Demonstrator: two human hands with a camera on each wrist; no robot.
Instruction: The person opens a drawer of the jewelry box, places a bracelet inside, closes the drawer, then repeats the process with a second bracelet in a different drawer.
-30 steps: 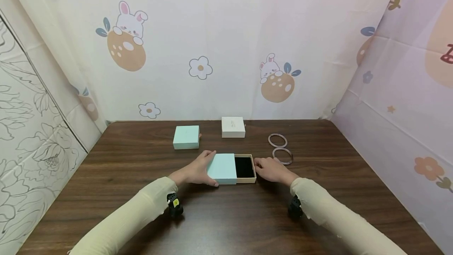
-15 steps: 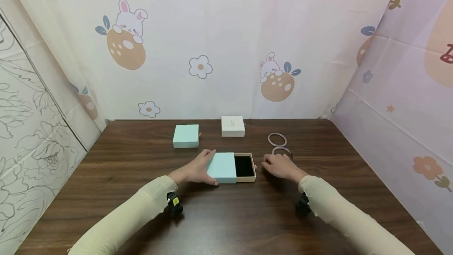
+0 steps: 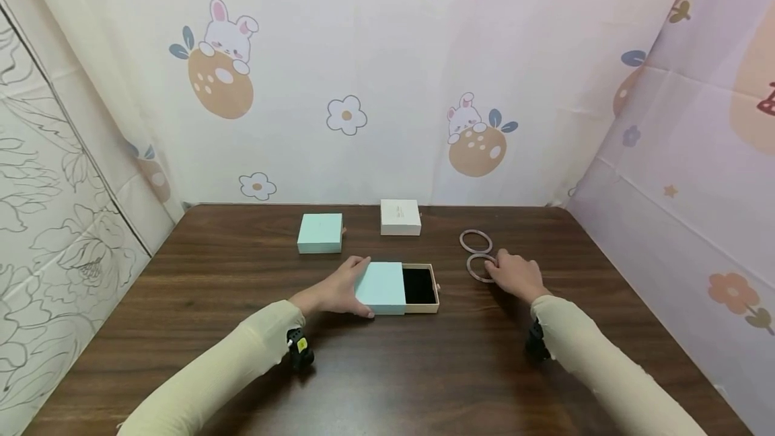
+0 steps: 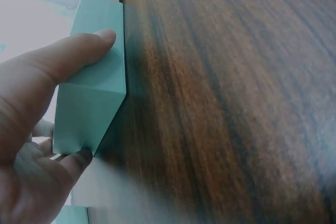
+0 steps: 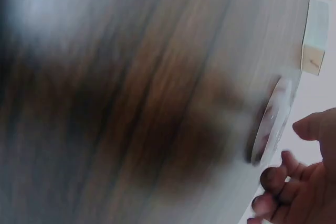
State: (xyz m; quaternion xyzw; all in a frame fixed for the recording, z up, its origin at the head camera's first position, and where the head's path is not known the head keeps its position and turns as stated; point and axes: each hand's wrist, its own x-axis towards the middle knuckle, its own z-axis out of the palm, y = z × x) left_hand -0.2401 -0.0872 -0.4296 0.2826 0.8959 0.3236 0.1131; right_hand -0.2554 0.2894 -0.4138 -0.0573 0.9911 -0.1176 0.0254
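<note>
The step in hand is judged to be the taking of the near bangle [image 3: 469,269], which lies flat on the wooden table [image 3: 387,369] to the right of the sliding drawer box [image 3: 381,288]. By the right hand [image 3: 517,276], the bangle's right side is partly covered; its thumb is held apart from loosely bent fingers, nothing is seen pinched, and whether the rim is touched cannot be told. For a clean lift, the rim should be pinched between thumb and forefinger at the side away from the far bangle [image 3: 461,241], since the two rings lie so close that one could be nudged by the other. By the left hand [image 3: 337,290], the mint sleeve is gripped at its left end, with thumb and fingers spread to opposite sides; that hold is best kept light, so that the thin walls are not squeezed. The tray [image 3: 422,309] is exposed at the sleeve's right end, its black lining [image 3: 418,286] showing. Two bangles can be counted, and three boxes in all: two mint, including the closed one at the rear [image 3: 319,233], and one white box [image 3: 400,216].
</note>
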